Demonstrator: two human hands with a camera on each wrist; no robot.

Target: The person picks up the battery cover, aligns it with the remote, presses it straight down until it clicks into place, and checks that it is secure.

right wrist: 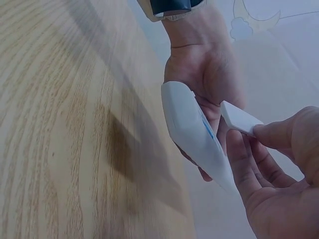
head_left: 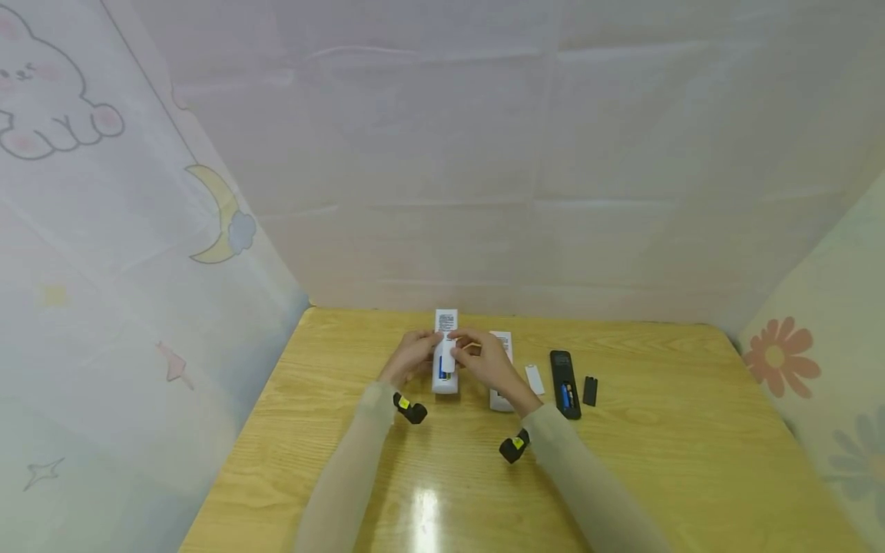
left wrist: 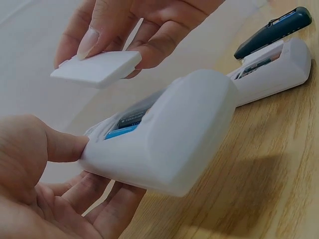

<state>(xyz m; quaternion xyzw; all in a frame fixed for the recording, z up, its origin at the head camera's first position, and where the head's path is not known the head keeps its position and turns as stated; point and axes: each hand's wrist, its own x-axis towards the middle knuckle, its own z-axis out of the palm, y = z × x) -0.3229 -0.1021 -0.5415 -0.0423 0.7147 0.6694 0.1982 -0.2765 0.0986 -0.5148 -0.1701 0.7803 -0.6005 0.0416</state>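
My left hand (head_left: 409,355) grips a white remote control (head_left: 445,387) above the table, its back turned up. In the left wrist view the thumb lies along one side of the remote and the fingers curl underneath. Its battery compartment is uncovered, with a blue battery (left wrist: 122,131) and a dark battery (left wrist: 132,121) inside. A white battery cover (left wrist: 97,68) is pinched between thumb and fingers of my right hand (head_left: 489,363). The cover hovers over the compartment, apart from the remote in both wrist views.
Right of the held remote lies a second white remote (head_left: 501,402), its compartment uncovered, partly hidden by my right hand. Beyond it on the wooden table (head_left: 664,461) are a white cover (head_left: 534,379), a black remote (head_left: 563,375) with batteries showing and a black cover (head_left: 590,390).
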